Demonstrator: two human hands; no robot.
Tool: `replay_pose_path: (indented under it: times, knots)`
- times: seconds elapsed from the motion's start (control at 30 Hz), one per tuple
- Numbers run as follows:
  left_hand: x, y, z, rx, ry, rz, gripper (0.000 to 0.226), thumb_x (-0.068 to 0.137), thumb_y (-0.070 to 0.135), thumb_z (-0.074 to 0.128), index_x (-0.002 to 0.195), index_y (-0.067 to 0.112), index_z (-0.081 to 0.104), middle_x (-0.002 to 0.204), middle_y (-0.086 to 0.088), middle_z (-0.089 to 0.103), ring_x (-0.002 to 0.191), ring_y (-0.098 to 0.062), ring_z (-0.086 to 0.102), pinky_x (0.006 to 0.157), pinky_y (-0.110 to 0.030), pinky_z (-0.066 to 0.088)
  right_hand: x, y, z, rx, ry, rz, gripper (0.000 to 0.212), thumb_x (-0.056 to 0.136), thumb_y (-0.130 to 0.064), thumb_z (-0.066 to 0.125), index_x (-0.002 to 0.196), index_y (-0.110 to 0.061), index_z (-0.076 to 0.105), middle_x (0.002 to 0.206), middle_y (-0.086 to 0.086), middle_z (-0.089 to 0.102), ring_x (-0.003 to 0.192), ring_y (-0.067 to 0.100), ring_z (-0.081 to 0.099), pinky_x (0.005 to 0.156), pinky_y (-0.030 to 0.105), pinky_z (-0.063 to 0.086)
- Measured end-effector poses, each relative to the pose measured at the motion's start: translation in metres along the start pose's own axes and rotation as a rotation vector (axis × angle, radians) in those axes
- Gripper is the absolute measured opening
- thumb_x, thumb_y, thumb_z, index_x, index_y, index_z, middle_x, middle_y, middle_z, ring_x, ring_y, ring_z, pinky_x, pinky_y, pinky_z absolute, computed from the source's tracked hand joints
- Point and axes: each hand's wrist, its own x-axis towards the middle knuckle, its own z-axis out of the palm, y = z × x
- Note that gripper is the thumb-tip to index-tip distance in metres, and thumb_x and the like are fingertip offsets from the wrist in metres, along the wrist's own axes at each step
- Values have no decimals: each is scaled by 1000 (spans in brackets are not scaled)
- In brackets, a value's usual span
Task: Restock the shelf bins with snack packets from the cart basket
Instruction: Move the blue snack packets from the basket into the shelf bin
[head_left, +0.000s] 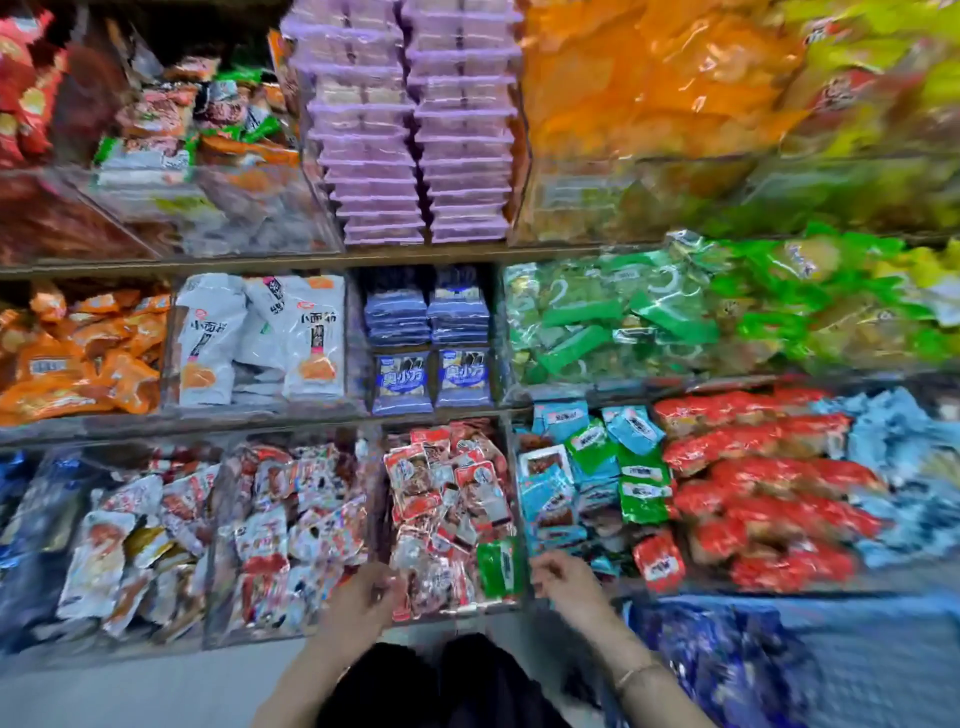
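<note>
Packets (452, 499) in red and white foil fill the centre bin (457, 609) on the lowest shelf, heaped too loosely for me to count. One green packet (498, 566) stands in the bin's front right corner.

On my feed the left hand (363, 597) is at the bin's front left corner, its fingers curled together against the packets there. Blur keeps me from telling whether they pinch one. The right hand (566, 582) is at the front right corner, just beside the green packet. Its fingers (543, 569) are curled close at the clear wall between this bin and the next, and I cannot tell whether they hold anything. One bracelet (639, 673) circles the right wrist.

To the right, the next bin holds blue packs (550, 499) mixed with green ones, then comes a heap of red packs (753, 493). One red packet (660, 564) stands apart at the front. To the left lies a bin of white packets (291, 519).

I count three shelf levels. On the middle one, two blue stacks (397, 312) sit side by side, with two face-on packs (402, 382) in front of them. Two white bags (208, 343) stand to their left and a green heap (623, 317) lies to their right. On the top level, two stacks of purple trays (363, 130) rise between mixed packets and orange bags (649, 78).
</note>
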Motion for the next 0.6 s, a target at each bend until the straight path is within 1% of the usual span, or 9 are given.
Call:
replay_pose_path:
  times: [0.03,0.1,0.13,0.2,0.27,0.3,0.4,0.5,0.6]
  knots:
    - [-5,-9,10,59,-113,-51,23,95,30,55,113,16,60,113,-3,64,110,-21,60,86,-26,43,-6,13,0,-12,4,16,25,90,0,53,75,-20,59,79,6,60,69,17,55,70,27,45]
    - [-20,-19,26,121,-258,-79,5,95,27,54,99,24,55,118,-7,63,112,-19,58,91,-24,42,-18,39,3,-60,-11,37,29,90,-5,53,70,-27,55,76,0,58,68,14,53,70,30,46]
    - [-29,-24,32,148,-307,-77,6,95,26,54,91,28,50,116,-7,64,110,-18,58,90,-22,41,-24,52,7,-74,-9,46,30,90,-5,53,70,-27,56,75,0,58,70,15,53,73,34,48]
    - [-42,-39,44,187,-376,-64,15,94,23,56,82,26,47,103,-5,64,102,-18,61,85,-22,41,-40,76,16,-122,9,75,21,90,-6,53,79,-20,64,80,6,61,77,13,53,75,32,46]
    - [-56,-49,52,179,-393,-62,14,93,22,56,80,22,51,93,-4,63,95,-20,62,82,-24,43,-60,96,25,-128,32,72,13,89,-7,55,90,-6,68,82,7,61,79,11,53,74,30,45]
    - [-64,-54,56,183,-391,-68,12,93,21,55,82,20,54,94,-4,64,94,-20,61,83,-24,44,-74,106,31,-99,42,80,13,89,-7,56,89,-5,68,81,6,60,79,11,53,75,30,45]
    - [-88,-74,68,131,-382,-127,11,92,17,56,81,16,58,93,-6,62,84,-22,57,85,-30,47,-117,138,50,6,103,185,27,88,-3,52,70,-22,57,78,2,57,77,15,55,79,30,48]
    - [-114,-87,80,147,-410,-143,13,92,14,55,78,14,58,92,-6,62,83,-20,56,82,-27,46,-161,175,65,36,106,301,23,87,0,47,69,-15,51,76,7,54,76,19,52,77,35,49]
    - [-137,-83,92,203,-462,-114,15,93,15,52,78,15,53,90,-2,60,82,-15,55,73,-22,39,-201,211,69,55,111,412,24,87,2,47,68,-12,51,74,9,54,75,21,52,72,29,43]
